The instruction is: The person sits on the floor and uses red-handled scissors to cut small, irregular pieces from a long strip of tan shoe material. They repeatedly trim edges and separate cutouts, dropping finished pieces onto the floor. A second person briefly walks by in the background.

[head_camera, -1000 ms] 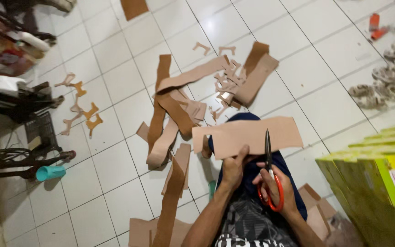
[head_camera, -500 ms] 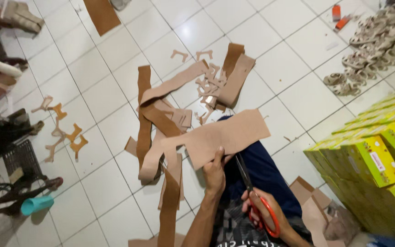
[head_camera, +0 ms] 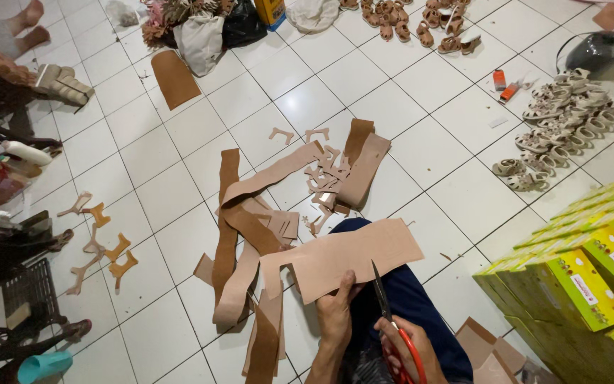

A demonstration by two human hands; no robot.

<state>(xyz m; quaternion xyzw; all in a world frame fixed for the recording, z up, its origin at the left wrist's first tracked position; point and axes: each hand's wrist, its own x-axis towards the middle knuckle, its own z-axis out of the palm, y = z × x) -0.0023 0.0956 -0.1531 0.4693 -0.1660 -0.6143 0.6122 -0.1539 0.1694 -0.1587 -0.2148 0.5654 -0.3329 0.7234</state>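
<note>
Tan sheet (head_camera: 342,259) lies across my lap, over the blue trouser leg (head_camera: 410,306), its near edge pinched in my left hand (head_camera: 337,316). Right hand (head_camera: 410,352) is closed through the red loops of the scissors (head_camera: 392,331); blades point up and away, tips just at the sheet's lower edge.

Versus half a second ago: the sheet reads flatter and more level, scissors stand steeper and closer to the left hand, and my view has tipped up, so more far floor is in frame.

Left forearm comes in from the bottom edge, thumb on top of the sheet, fingers under. Right wrist is bent inward.

Just beyond the sheet, a heap of tan and brown strips (head_camera: 250,235) on the white tiled floor (head_camera: 143,178). Small cut shapes (head_camera: 101,245) lie well to the left. Yellow-green boxes (head_camera: 584,277) are stacked at right, with sandals (head_camera: 563,128) beyond them.
</note>
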